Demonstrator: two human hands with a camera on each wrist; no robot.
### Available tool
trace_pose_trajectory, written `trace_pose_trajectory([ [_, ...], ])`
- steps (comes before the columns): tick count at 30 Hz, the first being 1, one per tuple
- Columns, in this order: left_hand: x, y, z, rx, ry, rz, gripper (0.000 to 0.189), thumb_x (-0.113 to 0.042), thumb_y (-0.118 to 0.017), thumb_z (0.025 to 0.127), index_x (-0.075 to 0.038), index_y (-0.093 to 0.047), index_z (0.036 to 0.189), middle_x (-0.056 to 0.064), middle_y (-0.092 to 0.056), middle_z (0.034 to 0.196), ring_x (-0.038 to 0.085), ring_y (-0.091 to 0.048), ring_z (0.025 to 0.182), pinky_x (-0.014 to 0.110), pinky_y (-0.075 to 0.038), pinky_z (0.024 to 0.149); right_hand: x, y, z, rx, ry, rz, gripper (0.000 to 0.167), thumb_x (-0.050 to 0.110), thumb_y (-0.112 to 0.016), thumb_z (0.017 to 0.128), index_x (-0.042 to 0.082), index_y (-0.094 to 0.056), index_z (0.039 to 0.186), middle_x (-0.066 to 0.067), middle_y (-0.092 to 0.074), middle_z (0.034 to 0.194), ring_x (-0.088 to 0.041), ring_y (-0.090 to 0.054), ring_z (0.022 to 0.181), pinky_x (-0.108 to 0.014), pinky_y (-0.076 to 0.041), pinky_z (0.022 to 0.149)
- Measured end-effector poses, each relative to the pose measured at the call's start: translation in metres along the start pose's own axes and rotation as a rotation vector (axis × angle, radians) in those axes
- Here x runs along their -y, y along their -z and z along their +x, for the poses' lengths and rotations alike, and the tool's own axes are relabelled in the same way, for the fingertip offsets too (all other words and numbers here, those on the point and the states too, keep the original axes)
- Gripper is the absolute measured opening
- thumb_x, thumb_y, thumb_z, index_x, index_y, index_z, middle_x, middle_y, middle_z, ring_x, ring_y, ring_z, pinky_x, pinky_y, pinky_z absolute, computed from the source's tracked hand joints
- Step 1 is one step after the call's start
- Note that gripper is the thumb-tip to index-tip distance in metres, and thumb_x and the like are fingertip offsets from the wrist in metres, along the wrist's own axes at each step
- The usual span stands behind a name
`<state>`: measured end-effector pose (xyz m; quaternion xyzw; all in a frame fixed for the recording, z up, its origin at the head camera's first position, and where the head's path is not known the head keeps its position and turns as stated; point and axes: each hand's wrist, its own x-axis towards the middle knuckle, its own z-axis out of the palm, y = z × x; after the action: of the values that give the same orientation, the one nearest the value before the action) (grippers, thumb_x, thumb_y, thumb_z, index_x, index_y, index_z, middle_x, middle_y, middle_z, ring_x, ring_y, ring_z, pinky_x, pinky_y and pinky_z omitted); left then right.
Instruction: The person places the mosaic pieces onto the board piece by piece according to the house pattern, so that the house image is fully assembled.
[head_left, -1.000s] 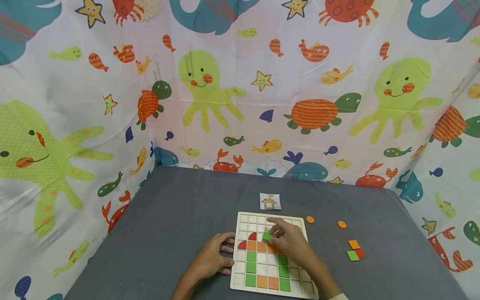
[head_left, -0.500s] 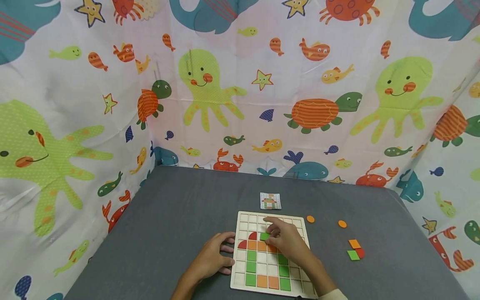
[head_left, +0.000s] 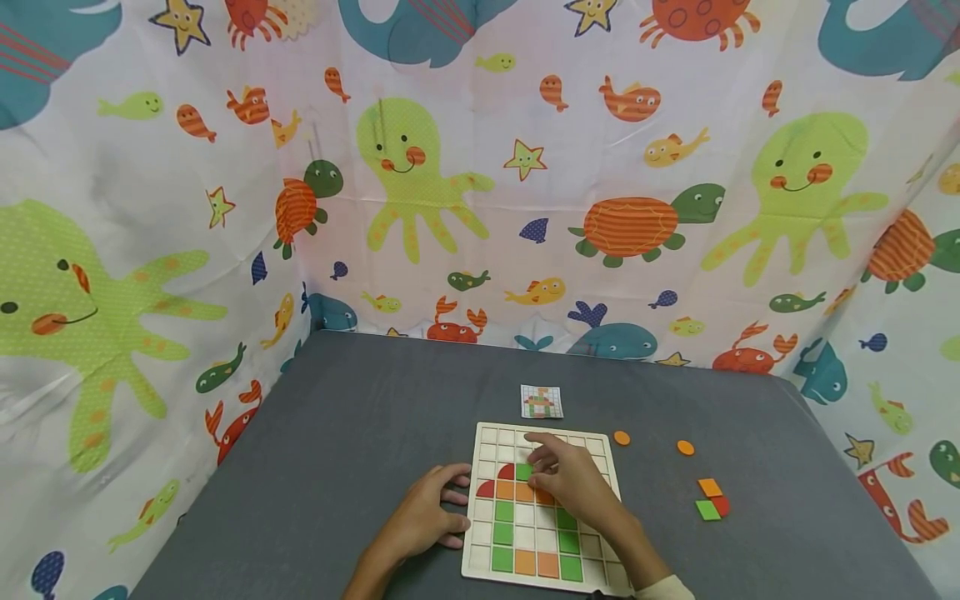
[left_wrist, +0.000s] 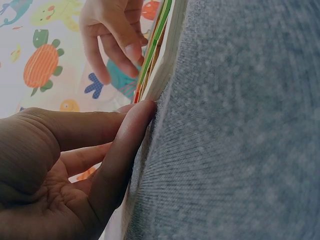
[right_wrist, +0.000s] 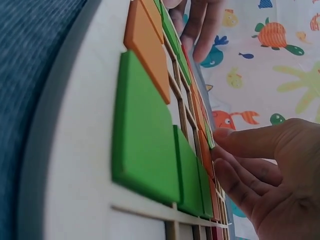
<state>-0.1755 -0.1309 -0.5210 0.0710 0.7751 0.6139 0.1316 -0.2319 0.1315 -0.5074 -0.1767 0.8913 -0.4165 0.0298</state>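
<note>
A wooden grid board (head_left: 480, 537) lies on the grey table, partly filled with green, orange and red pieces. My left hand (head_left: 422, 512) rests along its left edge, fingertips touching the rim; the left wrist view shows the thumb (left_wrist: 127, 145) against that edge. Over the upper middle of the board, my right hand (head_left: 573, 479) pinches the right side of a green square tile (head_left: 523, 472). That tile lies in a cell beside a red quarter-circle piece (head_left: 507, 472), above a row of orange squares (head_left: 514, 491). In the right wrist view, the right fingertips (right_wrist: 222, 135) meet the tile's edge.
Behind the board lies a small pattern card (head_left: 541, 402). To the right are two orange discs (head_left: 622, 437) (head_left: 686, 448), an orange square (head_left: 708, 487), a red piece (head_left: 721, 506) and a green square (head_left: 707, 510). A sea-animal curtain (head_left: 517, 250) encloses the table.
My right hand has shifted slightly left with the green tile, which has come down into the cell beside the red quarter-circle. The left hand stays at the board's edge.
</note>
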Motion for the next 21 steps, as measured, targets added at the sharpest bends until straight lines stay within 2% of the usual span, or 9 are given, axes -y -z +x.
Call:
trace_pose_trajectory([
  [9, 0.0, 0.0, 0.0, -0.002, 0.0, 0.006, 0.077, 0.018, -0.078, 0.078, -0.001, -0.055, 0.149, 0.017, -0.056, 0.135, 0.03, -0.063, 0.112, 0.041, -0.067, 0.058, -0.004, 0.011, -0.01, -0.076, -0.04, 0.034, 0.058, -0.003, -0.082, 0.087, 0.011, -0.066, 0.142, -0.002, -0.076, 0.106, -0.013, -0.072, 0.092, -0.03, -0.065, 0.081],
  [16, 0.0, 0.0, 0.0, 0.002, -0.002, 0.01, 0.076, 0.017, -0.078, 0.079, -0.001, -0.055, 0.149, 0.017, -0.056, 0.135, 0.031, -0.064, 0.112, 0.041, -0.067, 0.058, -0.012, 0.034, -0.023, -0.133, -0.053, 0.002, 0.056, 0.001, -0.085, 0.087, 0.014, -0.068, 0.139, -0.001, -0.075, 0.105, -0.011, -0.072, 0.09, -0.024, -0.063, 0.077],
  [21, 0.001, 0.0, 0.001, 0.0, -0.004, 0.012, 0.077, 0.018, -0.078, 0.079, -0.001, -0.055, 0.15, 0.016, -0.056, 0.136, 0.031, -0.064, 0.113, 0.04, -0.067, 0.058, -0.019, 0.053, -0.033, -0.163, -0.055, -0.041, 0.056, 0.005, -0.086, 0.087, 0.013, -0.067, 0.14, -0.003, -0.075, 0.107, -0.014, -0.072, 0.092, -0.025, -0.062, 0.076],
])
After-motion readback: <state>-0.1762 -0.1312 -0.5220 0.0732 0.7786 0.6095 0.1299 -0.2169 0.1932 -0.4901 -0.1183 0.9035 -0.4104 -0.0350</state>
